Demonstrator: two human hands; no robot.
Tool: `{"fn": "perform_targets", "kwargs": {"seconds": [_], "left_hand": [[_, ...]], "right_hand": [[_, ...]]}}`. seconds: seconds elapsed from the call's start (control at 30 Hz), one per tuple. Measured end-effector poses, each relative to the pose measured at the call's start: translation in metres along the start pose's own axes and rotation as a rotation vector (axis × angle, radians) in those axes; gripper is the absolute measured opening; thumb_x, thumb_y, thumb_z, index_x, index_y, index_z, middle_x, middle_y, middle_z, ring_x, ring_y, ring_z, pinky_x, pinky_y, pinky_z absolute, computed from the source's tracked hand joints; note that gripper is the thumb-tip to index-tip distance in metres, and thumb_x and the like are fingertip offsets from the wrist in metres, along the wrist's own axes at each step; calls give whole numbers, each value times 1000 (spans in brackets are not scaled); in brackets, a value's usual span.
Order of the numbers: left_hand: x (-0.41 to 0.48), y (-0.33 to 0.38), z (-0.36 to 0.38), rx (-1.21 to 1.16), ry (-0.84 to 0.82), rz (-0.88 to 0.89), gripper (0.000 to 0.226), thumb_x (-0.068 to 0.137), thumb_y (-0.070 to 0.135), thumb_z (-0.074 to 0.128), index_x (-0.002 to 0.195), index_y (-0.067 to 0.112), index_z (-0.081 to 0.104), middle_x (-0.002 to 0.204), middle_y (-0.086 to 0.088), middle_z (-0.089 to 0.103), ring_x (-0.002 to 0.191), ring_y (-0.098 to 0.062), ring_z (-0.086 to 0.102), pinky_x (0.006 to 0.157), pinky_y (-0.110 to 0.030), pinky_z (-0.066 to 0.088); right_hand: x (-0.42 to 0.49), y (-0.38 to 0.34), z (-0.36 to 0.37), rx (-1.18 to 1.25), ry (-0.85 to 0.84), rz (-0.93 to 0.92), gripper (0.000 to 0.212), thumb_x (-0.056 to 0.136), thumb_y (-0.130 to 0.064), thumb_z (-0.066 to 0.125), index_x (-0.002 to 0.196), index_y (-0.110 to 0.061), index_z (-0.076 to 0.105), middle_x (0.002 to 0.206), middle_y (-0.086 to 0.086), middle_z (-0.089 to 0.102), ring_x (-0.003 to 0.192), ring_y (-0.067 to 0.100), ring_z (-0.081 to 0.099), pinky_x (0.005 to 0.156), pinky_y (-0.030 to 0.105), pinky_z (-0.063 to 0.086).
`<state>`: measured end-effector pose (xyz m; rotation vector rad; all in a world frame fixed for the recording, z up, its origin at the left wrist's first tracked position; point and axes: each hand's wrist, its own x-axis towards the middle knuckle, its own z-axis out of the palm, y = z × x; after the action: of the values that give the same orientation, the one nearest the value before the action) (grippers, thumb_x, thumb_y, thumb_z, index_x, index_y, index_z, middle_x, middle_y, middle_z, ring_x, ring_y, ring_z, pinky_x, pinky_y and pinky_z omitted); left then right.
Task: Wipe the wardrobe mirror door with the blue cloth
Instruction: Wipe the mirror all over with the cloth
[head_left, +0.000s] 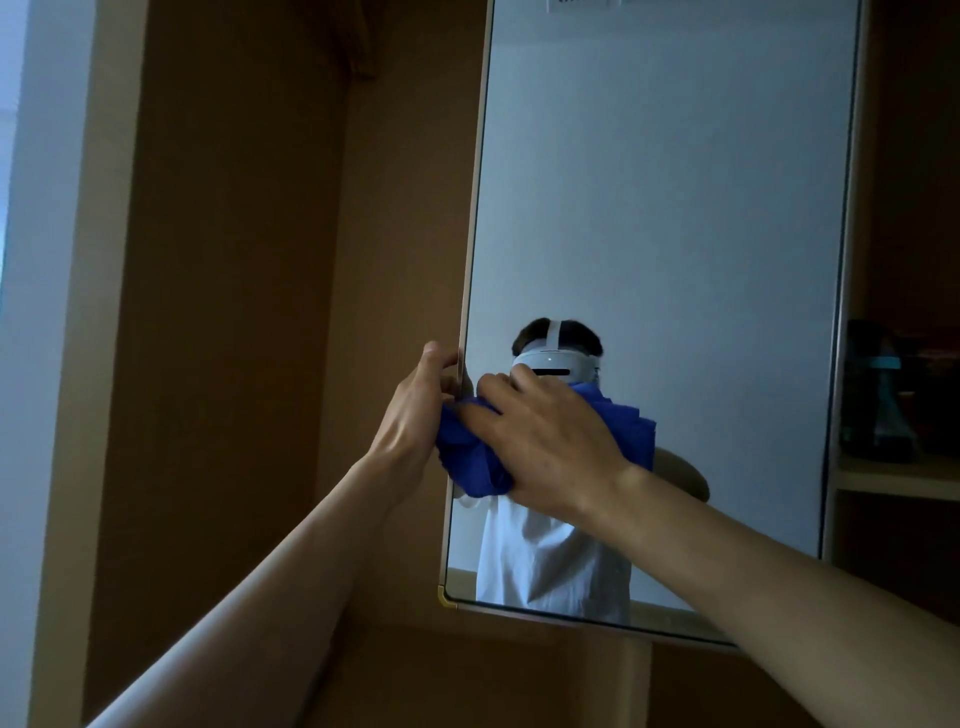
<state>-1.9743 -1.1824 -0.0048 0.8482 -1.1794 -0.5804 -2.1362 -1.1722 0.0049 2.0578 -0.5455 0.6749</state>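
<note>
Wardrobe mirror door (675, 208), tall pale-framed glass, is mid-wipe: left hand (415, 410) grips its edge, right hand (545, 441) clutches the bunched blue cloth (467, 460) against glass just beside it, so a firm sweep away from the left hand likely comes next.

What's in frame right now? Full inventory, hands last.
mirror door: 1, glass with pale gold frame, centre-right, reflecting a person in white shirt
blue cloth: 1, blue, bunched on glass near left edge
wardrobe panel: 1, brown, left of mirror
shelf: 1, light wood, far right
dark object: 1, black and teal, on shelf
left hand: 1, fingers curled on mirror door's left edge
right hand: 1, gripping blue cloth against glass
</note>
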Motion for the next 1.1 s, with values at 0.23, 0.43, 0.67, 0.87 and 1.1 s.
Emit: {"fn": "perform_targets", "kwargs": {"seconds": [0.23,0.43,0.67,0.87,1.1], "left_hand": [[-12,4,3,15,10,11,56,100,67,28,111,35,73,114,-5,75,103,-17,73,100,-43,54],[-21,9,0,108,3,40,55,88,76,24,93,50,72,85,2,71,102,-36,69,101,-54,52],[-30,7,4,127,14,79,59,94,73,22,95,44,73,92,-6,72,95,-28,69,96,-54,52],[-32,8,4,135,18,54,51,101,68,24,102,41,67,100,4,78,93,-8,73,77,-25,51],[-41,7,9,152,52,75,47,101,62,39,110,25,66,106,-4,72,99,-20,69,85,-35,56]], "right_hand": [[7,9,-14,10,26,22,39,83,-23,66,121,-21,57,104,4,55,93,26,52,68,35,31],[36,54,-48,-49,151,199,37,87,-18,63,123,-17,56,109,6,55,99,28,52,74,41,46],[15,35,-31,-105,153,119,37,84,-21,66,119,-18,57,106,2,57,93,26,51,71,38,44],[-22,-2,-2,-22,99,40,43,87,-21,65,129,-19,55,114,5,60,99,27,54,80,40,46],[-23,18,-12,-14,116,53,45,88,-16,68,131,-20,56,109,5,59,95,26,55,76,42,52]]}}
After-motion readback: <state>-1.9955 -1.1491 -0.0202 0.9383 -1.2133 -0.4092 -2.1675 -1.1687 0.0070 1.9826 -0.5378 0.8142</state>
